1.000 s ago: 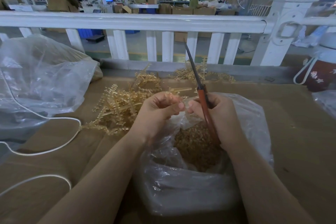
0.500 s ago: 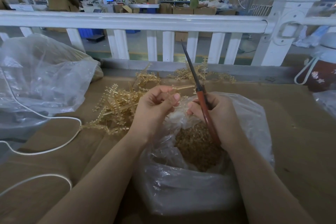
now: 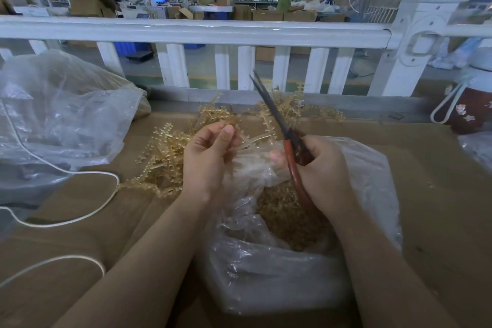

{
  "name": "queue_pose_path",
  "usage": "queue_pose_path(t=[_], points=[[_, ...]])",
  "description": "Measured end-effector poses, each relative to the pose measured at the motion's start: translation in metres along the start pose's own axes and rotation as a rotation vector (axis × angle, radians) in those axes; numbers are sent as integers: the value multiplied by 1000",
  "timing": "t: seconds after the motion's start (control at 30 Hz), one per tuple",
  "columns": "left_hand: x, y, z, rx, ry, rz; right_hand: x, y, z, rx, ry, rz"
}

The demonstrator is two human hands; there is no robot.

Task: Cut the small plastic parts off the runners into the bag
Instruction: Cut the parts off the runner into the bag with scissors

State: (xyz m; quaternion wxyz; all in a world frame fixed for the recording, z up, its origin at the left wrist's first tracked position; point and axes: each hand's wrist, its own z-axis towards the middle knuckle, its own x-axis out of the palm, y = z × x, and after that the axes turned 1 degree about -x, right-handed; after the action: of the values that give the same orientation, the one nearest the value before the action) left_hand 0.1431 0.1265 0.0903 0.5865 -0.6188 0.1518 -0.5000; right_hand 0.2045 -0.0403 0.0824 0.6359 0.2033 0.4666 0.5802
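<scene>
My left hand pinches a thin amber plastic runner with small parts along it, just above the bag's far rim. My right hand grips red-handled scissors, whose dark blades point up and away, slightly parted. An open clear plastic bag sits under both hands and holds a heap of cut amber parts. A loose pile of uncut runners lies on the cardboard behind my left hand.
A large crumpled clear bag fills the left side. A white cord loops over the brown cardboard surface. A white railing runs along the far edge. A dark red flask stands at the right.
My left hand has lifted and drawn back to the left with the runner. The scissors have tilted further left and their blades have parted slightly.
</scene>
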Motion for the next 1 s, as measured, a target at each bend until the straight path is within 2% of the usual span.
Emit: queue_pose_path(t=[0.2,0.4,0.63,1.0], points=[[-2,-3,1,31,7,-92,2,-6,0,75,119,-196],[-3,-1,4,86,37,-110,1,-10,0,39,195,-387],[-4,-1,5,117,89,-132,1,-8,-1,-24,157,-445],[-2,0,4,110,157,-41,0,-4,-2,-91,113,-519]])
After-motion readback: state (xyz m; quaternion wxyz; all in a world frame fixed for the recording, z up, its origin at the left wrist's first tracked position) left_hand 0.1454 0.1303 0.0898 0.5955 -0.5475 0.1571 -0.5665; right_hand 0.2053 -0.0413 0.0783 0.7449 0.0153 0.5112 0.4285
